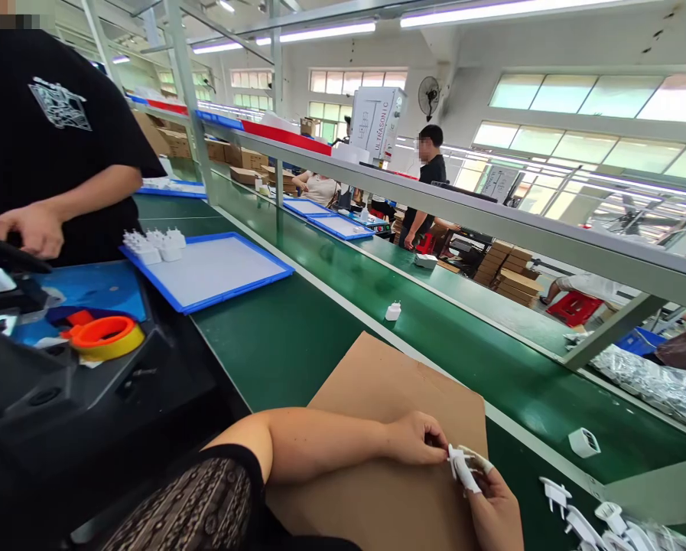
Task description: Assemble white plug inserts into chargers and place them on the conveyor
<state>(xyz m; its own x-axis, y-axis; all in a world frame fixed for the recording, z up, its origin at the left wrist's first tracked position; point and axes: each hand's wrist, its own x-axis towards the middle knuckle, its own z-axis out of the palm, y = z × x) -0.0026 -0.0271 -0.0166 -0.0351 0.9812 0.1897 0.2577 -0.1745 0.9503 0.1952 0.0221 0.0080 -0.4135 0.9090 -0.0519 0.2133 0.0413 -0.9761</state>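
White plastic pronged part (463, 467) sits at 5 o'clock in view, held between both hands just above the flat brown cardboard sheet (377, 383). Left hand (418, 438) comes in from 9 o'clock and pinches the part's left end narrowly with thumb and fingertips. Right hand (495, 509) comes up from 6 o'clock with its fingers closed around the part's lower right side. The two hands are almost touching. The cardboard lies on the green conveyor belt (297, 337).

At 4 o'clock from the hands, a loose pile of white plastic parts (583, 526) lies near. At 2 o'clock from them, a small white square housing (583, 442) sits on the belt edge. At 12 o'clock, well apart, a small white plug piece (393, 311) lies on the belt.

Blue-rimmed flat white tray (216, 269) is at 10 o'clock, with white pieces clustered in its far left corner. Orange-and-yellow tape roll (102, 335) sits at 9 o'clock on a black fixture. A co-worker's hand (30, 228), black sleeve above it, hangs above that fixture at far left.
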